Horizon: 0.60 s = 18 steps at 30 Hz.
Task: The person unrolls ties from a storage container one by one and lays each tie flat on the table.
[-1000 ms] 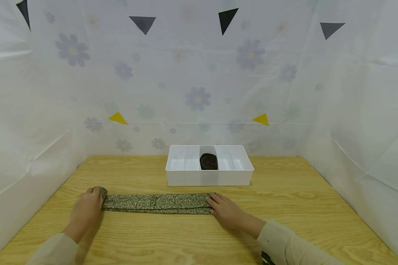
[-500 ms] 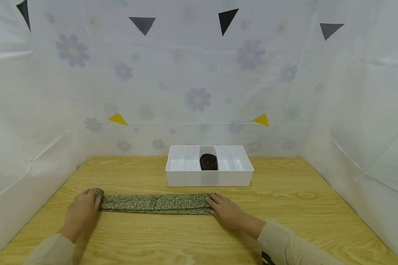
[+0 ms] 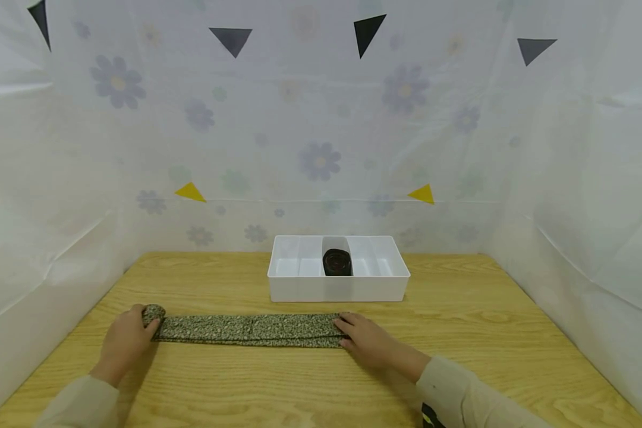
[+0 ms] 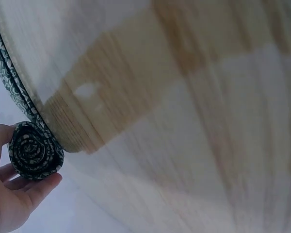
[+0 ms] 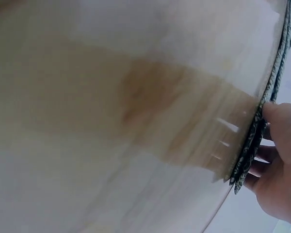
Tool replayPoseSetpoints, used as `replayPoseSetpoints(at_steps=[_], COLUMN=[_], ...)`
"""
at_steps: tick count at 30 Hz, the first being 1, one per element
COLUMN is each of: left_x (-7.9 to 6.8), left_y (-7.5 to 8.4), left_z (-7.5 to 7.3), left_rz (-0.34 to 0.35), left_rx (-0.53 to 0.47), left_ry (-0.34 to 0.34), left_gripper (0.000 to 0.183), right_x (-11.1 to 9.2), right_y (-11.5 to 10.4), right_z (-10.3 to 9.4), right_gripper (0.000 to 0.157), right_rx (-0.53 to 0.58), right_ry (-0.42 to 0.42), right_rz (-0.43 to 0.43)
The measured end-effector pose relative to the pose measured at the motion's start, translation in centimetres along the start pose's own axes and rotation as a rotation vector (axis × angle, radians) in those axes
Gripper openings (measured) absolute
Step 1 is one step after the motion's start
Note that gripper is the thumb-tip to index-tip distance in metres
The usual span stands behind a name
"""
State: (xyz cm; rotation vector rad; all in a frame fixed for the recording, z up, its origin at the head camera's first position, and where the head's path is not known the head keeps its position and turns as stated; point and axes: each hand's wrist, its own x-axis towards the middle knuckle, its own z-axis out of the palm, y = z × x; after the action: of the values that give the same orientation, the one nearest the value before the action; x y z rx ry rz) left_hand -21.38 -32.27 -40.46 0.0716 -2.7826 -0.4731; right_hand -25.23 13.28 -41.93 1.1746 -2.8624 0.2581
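Observation:
A long folded strip of dark green, small-patterned cloth [image 3: 246, 329] lies across the table, rolled up at its left end. My left hand [image 3: 123, 342] holds that cloth roll [image 4: 33, 151]; in the left wrist view its thumb and fingers curve round the roll, whose spiral end shows. At the strip's flat right end, my right hand [image 3: 371, 342] rests its fingers on the cloth. The right wrist view shows the cloth layers [image 5: 254, 141] edge-on, with the thumb and fingertips against them.
Behind the cloth stands a white divided box [image 3: 299, 288]. A dark rolled item [image 3: 336, 262] sits in its middle compartment. The wooden table [image 3: 278, 386] is closed in by white sheeting [image 3: 583, 196] at the back and sides.
My left hand has moved a little to the left with the roll, and more of the roll now shows beside the thumb. My right hand has stayed in place.

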Motion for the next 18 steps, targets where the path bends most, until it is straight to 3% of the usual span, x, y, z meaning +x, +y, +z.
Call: replayPoseSetpoints(at_steps=[3, 9, 14, 18], left_x=[0.1, 0.3, 0.6, 0.7], left_y=[-0.1, -0.5, -0.8, -1.0], left_z=[0.0, -0.1, -0.3, -0.4], left_rz=[-0.009, -0.060, -0.129, -0.154], left_rx=[-0.026, -0.083, -0.101, -0.106], left_ry=[-0.004, -0.033, -0.075, -0.093], left_gripper=[0.044, 0.048, 0.055, 0.058], right_x=[0.2, 0.5, 0.5, 0.5], right_y=[0.5, 1.4, 2.2, 2.5], right_z=[0.0, -0.2, -0.4, -0.5], right_gripper=[0.041, 0.035, 0.032, 0.034], right_rx=[0.083, 0.255, 0.242, 0.285], right_ry=[0.034, 0.134, 0.199, 0.203], right_rz=[0.008, 0.113, 0.139, 0.156])
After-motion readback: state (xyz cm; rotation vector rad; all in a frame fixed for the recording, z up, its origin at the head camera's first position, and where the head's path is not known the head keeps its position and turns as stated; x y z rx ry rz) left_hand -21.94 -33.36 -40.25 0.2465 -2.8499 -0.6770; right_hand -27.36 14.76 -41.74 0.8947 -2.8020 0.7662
